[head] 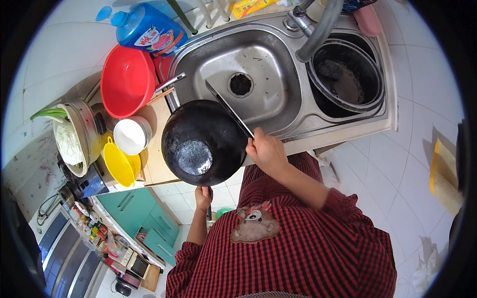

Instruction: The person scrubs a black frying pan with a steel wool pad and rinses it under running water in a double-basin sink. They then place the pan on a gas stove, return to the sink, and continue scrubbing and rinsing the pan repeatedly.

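A black wok [203,143] is held over the counter's front edge and the near left rim of the steel sink [257,67]. My left hand [203,198] is closed round its dark handle, which points towards my body. In my right hand [266,151] is a long, thin metal blade or flat tool [231,110], seen nearly edge-on. It lies along the wok's right side, its far end over the sink basin; whether it touches the wok is unclear. Whether the wok's inner or outer face shows cannot be told.
Left of the wok stand a red basin [128,82], white bowls [130,136], a yellow strainer [121,164] and a bowl of cabbage [70,143]. A blue soap bottle [152,33] is behind. A black pot [346,74] fills the right sink basin, under the faucet [303,24].
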Tool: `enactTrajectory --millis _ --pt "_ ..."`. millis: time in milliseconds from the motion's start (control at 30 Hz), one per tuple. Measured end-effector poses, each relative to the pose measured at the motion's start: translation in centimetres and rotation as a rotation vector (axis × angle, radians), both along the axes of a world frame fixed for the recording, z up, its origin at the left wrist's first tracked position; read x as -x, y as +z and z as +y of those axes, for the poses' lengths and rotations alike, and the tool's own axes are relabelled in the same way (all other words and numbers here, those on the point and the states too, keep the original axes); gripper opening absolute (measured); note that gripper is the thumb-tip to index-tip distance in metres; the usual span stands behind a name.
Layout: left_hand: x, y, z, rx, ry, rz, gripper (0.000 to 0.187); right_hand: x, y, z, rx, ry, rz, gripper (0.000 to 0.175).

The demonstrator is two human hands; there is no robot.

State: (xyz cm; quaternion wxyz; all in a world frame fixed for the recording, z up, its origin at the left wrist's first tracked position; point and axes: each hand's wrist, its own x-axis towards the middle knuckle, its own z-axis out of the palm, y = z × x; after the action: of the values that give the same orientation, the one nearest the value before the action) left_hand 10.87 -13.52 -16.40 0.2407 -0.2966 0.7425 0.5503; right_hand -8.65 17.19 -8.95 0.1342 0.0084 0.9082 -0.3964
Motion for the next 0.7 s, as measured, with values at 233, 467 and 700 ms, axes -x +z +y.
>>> enactTrajectory --millis 233,467,700 --pt "-0.6 -1.8 -0.7 -0.058 0.035 -0.068 0.065 0.4 0.3 -1.2 -0.084 0.030 -0.037 0.019" --pt "-0.5 -2.0 -0.4 -0.102 0.033 -0.043 0.065 1.0 -0.4 -2.7 -0.167 0.035 0.014 0.018" --pt "-0.1 -1.7 0.2 -0.077 0.036 -0.049 0.066 0.4 0.5 -1.2 -0.130 0.114 -0.020 0.018"
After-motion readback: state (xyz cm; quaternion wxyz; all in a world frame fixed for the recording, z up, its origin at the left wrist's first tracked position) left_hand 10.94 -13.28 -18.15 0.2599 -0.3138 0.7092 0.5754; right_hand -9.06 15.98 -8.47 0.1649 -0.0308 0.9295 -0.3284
